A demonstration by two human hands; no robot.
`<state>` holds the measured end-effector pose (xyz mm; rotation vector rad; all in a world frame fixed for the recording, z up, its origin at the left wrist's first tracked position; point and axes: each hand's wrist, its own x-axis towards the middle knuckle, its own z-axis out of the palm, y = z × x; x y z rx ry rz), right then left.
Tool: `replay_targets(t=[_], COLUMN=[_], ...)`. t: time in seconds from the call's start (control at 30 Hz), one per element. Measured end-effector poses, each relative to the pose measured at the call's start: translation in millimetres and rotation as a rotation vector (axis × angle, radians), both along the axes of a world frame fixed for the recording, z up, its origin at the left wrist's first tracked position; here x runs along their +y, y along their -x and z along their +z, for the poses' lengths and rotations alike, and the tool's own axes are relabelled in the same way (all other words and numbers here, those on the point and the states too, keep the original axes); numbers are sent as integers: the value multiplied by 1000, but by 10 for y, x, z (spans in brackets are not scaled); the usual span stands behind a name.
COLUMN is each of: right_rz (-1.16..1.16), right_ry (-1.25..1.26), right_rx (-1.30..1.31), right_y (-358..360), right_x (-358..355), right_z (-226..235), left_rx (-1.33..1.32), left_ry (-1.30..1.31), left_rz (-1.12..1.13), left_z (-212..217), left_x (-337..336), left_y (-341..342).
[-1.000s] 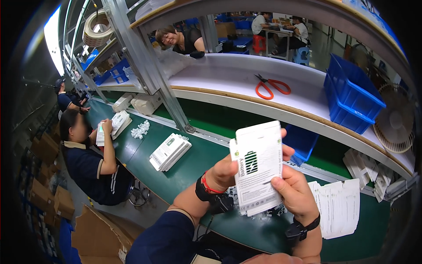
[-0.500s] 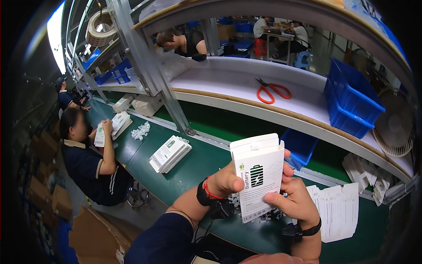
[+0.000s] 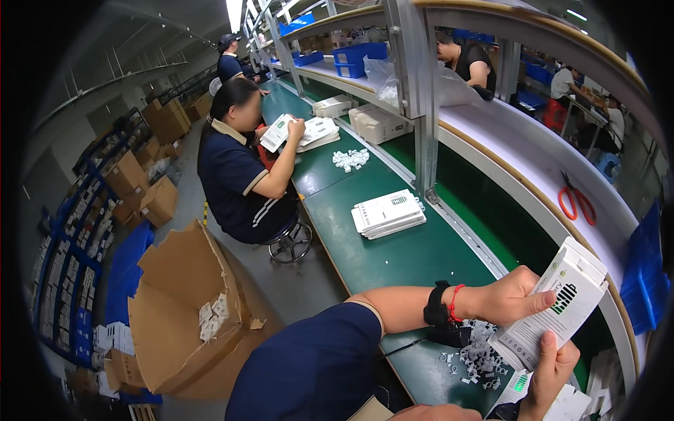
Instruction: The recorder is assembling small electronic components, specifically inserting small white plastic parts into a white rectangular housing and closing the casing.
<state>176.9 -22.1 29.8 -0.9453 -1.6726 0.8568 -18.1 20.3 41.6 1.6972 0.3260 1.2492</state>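
A flat white carton (image 3: 567, 309) with a dark green battery-shaped picture is held up, tilted, at the right. My left hand (image 3: 518, 295) grips its left edge, thumb lying across the front. Lower down, my right hand (image 3: 553, 366) clasps the bottom part, its thumb on the printed face. Beneath the hands, small whitish plastic pieces (image 3: 484, 349) lie loosely heaped on the green table (image 3: 421, 265). Beside my right wrist are white printed sheets or cartons (image 3: 567, 405), partly hidden. Farther off, similar white cartons (image 3: 388, 214) lie stacked.
A co-worker (image 3: 246, 175) sits at the left, holding a white carton. Near that person is another heap of white pieces (image 3: 349, 160). A large open cardboard box (image 3: 161, 319) stands beside the table. Red-handled scissors (image 3: 577, 203) and a blue bin (image 3: 644, 270) are on the shelf.
My view has swung left, bringing the cardboard box into sight. Both hands and the carton now appear farther right, and the carton leans more to the right. Both hands still hold it.
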Motion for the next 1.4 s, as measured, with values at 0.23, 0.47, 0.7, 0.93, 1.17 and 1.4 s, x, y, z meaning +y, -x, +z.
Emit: replay_targets(t=[0.23,0.47,0.7,0.93,1.17,1.4], right_rz=[30,-39,-315,-167,-169,-103], right_ry=[38,-161,-341,-135,-83,-36], right_rx=[7,-174,-398,-702,53,264], right_y=[-123,-66,227,209,190,322], right_x=[125,33,47,69,-10,4], right_z=[-164,25,-30,-5,195,159], left_rx=[-111,-135,-92,74,111,109], left_ry=[25,68,-81,-181,-106,-415], left_rz=[16,-10,474,484,452,542], left_z=[17,32,-33,-51,22,-99], left_x=[-2,51,39,81,48,13], left_y=[-64,-95,-144,-170,-144,-245])
